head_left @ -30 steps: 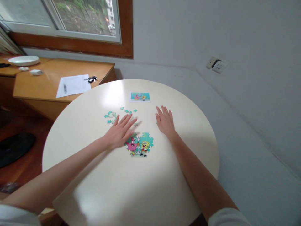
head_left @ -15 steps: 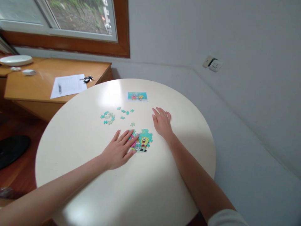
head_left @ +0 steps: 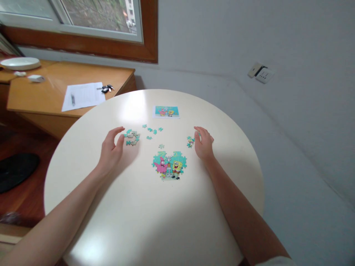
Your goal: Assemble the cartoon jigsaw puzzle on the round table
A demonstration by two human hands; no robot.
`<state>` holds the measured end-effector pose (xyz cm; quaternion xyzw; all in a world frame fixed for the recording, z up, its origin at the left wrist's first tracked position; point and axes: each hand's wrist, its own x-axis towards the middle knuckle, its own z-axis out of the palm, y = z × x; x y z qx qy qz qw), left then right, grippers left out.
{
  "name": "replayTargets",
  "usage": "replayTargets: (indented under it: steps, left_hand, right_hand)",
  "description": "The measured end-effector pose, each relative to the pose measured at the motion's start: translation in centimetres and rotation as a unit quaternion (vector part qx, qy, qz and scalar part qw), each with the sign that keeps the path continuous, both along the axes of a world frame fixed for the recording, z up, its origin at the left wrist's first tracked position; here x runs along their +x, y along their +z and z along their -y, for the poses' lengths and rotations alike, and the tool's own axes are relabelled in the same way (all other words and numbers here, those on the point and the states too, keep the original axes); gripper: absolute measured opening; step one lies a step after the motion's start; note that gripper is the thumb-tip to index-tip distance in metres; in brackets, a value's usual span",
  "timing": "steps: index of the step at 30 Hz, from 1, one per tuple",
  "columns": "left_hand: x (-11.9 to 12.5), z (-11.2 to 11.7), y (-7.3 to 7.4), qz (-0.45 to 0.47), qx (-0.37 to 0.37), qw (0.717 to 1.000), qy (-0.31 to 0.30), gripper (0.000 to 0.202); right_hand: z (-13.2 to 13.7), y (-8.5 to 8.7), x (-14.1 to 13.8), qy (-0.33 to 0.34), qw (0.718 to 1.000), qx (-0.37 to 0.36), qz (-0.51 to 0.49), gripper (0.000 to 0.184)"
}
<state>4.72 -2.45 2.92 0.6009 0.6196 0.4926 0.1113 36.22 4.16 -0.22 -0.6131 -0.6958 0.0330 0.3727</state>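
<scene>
A partly joined jigsaw puzzle (head_left: 169, 165) with pink, pale and yellow cartoon figures lies flat on the round white table (head_left: 133, 218). My left hand (head_left: 111, 148) is raised just left of a cluster of loose puzzle pieces (head_left: 133, 137), its thumb and fingers apart and nothing between them. My right hand (head_left: 204, 143) is beside a smaller group of pieces (head_left: 190, 141), partly covering it; the fingers are spread and no held piece shows. More single pieces (head_left: 150, 129) are scattered between the hands, one of them (head_left: 161, 146) just above the joined part.
A picture card (head_left: 166, 112) with the same figures lies toward the table's far side. Beyond on the left, a wooden desk (head_left: 52, 96) bears a sheet of paper (head_left: 85, 96), keys (head_left: 106, 88) and a white dish (head_left: 20, 63). A wall (head_left: 299, 147) stands close on the right.
My left hand has lifted off the joined puzzle and moved left to the loose cluster. My right hand has shifted slightly, uncovering the pieces beside it. The view has tilted a little.
</scene>
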Motion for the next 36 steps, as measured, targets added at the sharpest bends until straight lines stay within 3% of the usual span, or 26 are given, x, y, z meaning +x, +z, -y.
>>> replayTargets:
  steps: [5, 13, 31, 33, 36]
  left_hand:
    - [0.0, 0.3, -0.6, 0.072, -0.02, 0.997, -0.016, 0.029]
    - [0.9, 0.6, -1.5, 0.082, -0.044, 0.995, -0.038, 0.031]
    - [1.9, 1.1, -0.3, 0.005, -0.019, 1.0, 0.005, 0.015]
    - [2.2, 1.5, -0.2, -0.041, -0.007, 0.999, -0.016, 0.014]
    - [3.0, 2.1, 0.1, -0.116, 0.011, 0.988, -0.097, 0.013]
  right_hand:
    - [0.3, 0.2, -0.2, 0.014, 1.0, -0.001, 0.026, 0.037]
    - [0.7, 0.4, -0.4, 0.044, 0.998, -0.014, 0.048, 0.035]
    - [1.5, 0.9, -1.5, 0.1, 0.993, -0.031, 0.059, 0.029]
    - [1.3, 0.9, -1.3, 0.091, 0.994, -0.026, 0.056, 0.029]
    - [1.0, 1.0, -0.4, 0.057, 0.998, -0.008, 0.034, 0.03]
